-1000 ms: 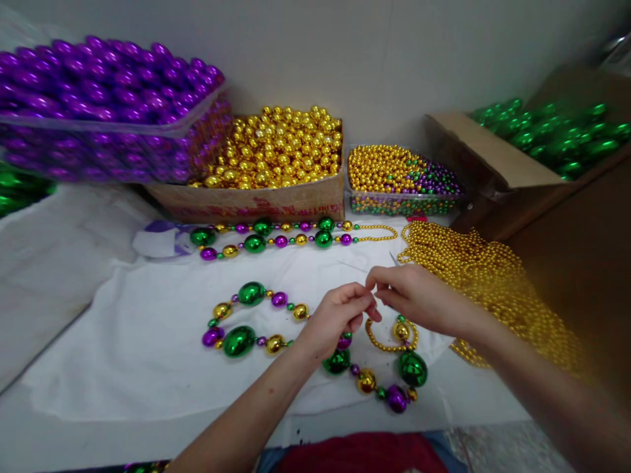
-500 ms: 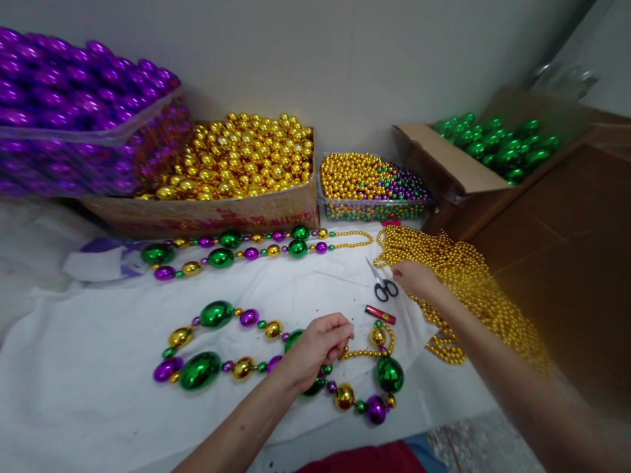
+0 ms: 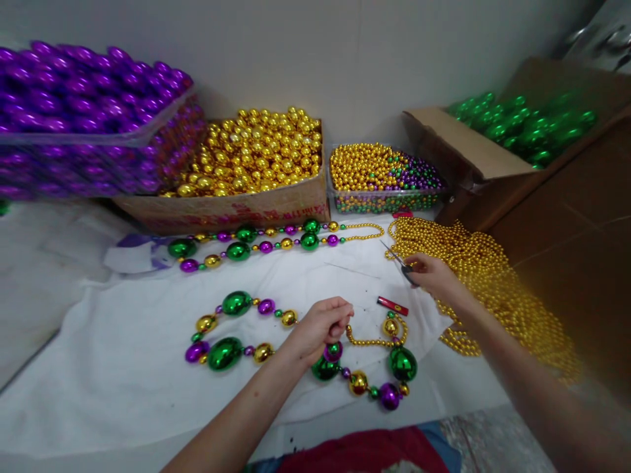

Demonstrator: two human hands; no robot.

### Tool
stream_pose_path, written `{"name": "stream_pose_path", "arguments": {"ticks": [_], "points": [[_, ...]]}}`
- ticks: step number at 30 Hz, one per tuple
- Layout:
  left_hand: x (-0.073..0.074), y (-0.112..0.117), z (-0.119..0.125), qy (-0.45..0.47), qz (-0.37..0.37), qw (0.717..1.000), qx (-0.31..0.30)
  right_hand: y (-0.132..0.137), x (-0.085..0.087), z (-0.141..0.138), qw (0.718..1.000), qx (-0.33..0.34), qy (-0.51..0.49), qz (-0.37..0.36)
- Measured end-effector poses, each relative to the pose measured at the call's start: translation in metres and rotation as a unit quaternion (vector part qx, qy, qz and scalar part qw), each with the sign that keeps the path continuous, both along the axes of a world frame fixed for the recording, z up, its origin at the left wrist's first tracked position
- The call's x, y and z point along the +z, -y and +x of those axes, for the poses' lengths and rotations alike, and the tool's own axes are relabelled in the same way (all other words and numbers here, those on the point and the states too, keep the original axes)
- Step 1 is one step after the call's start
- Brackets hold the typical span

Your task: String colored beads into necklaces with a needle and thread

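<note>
My left hand point(image 3: 323, 328) is closed in a pinch over the middle of a bead necklace point(image 3: 225, 353) of green, purple and gold beads, hiding part of it. What its fingertips hold is too small to make out. A strand of small gold beads point(image 3: 374, 341) runs close by the fingers to the necklace's right end. My right hand point(image 3: 434, 276) grips the black handles of a pair of scissors point(image 3: 394, 254), their blades pointing up and left. A red lighter point(image 3: 393, 305) lies on the white cloth between the hands.
A second bead necklace point(image 3: 238, 251) lies behind. Along the wall stand a bin of purple beads point(image 3: 133, 139), a carton of gold beads point(image 3: 246, 209), a tub of small mixed beads point(image 3: 387, 200) and a carton of green beads point(image 3: 468, 144). Gold bead strands point(image 3: 473, 269) are heaped at right.
My right hand has taken hold of the scissors and lifted them from the cloth. My left hand stays pinched over the necklace. The whole view has shifted slightly.
</note>
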State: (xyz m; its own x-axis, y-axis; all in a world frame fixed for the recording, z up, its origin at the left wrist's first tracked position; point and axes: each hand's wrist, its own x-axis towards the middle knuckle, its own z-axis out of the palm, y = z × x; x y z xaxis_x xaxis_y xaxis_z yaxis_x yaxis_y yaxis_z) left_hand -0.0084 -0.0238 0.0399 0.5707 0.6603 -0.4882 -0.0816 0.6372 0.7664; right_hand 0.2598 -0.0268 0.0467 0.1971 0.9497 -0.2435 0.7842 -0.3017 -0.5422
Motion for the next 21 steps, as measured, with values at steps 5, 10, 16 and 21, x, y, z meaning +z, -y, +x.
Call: {"name": "stream_pose_path", "arguments": {"ticks": [5,10,16,21], "points": [[0.001,-0.004,0.0,0.015,-0.003,1.0,0.008,0.108,0.004,-0.009,0.871,-0.012,-0.49,-0.035],[0.006,-0.006,0.003,0.012,0.003,1.0,0.004,0.174,-0.026,-0.06,0.627,-0.082,-0.759,-0.157],[0.013,-0.003,0.004,0.005,0.01,1.0,0.005,0.148,-0.033,-0.077,0.552,-0.18,-0.797,-0.164],[0.016,-0.003,0.002,0.007,0.012,1.0,0.015,0.119,-0.028,-0.076,0.645,-0.191,-0.738,-0.057]]}}
